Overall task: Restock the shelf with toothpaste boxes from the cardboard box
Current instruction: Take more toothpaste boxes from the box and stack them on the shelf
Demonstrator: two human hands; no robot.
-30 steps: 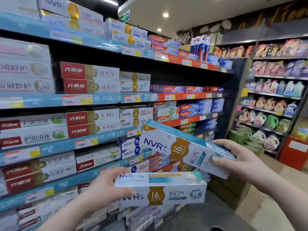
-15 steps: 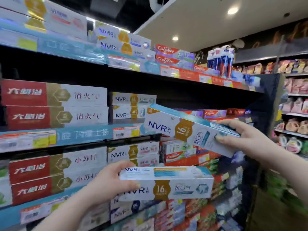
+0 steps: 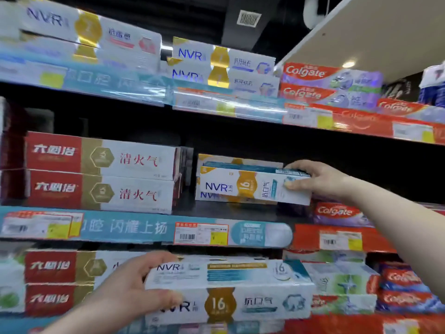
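Right hand (image 3: 320, 180) grips an NVR box (image 3: 255, 186) at the shelf (image 3: 144, 227) stack; left hand (image 3: 125, 292) holds the spare box (image 3: 228, 290) at six o'clock, next in.

From my remote seat, bright, even shop light is filling the head view. A recessed ceiling lamp (image 3: 348, 64) is glowing at two o'clock. Glare is washing across the plastic price strip (image 3: 134, 89) at eleven o'clock, whitening its labels. The shelf recess (image 3: 265, 143) at centre is lying in deep black shadow. Motion blur is smearing the boxes at ten o'clock and at the four o'clock corner. Wide-angle distortion is bowing shelf lines toward the edges. The print at centre is reading sharpest.
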